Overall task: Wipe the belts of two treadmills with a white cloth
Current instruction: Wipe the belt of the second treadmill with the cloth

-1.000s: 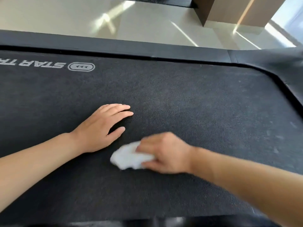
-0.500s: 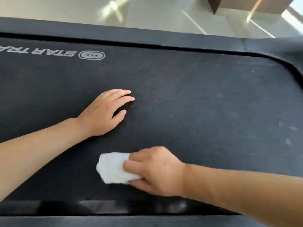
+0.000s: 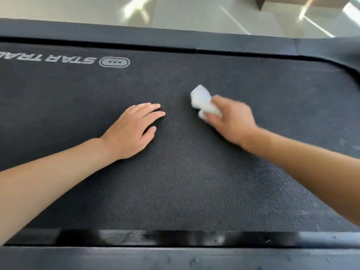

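Head view: right hand (image 3: 231, 121) grips the white cloth (image 3: 202, 102) on the belt (image 3: 185, 182), now farther up than before; left hand (image 3: 132, 131) rests flat, fingers straight

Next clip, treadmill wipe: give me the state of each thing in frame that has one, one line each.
left hand: flat, palm down on the belt, holds nothing.
right hand: motion-blurred, grips the cloth.
white cloth: bunched, against the belt, farther out than the left hand.
treadmill belt: uncovered, faint pale marks at right.
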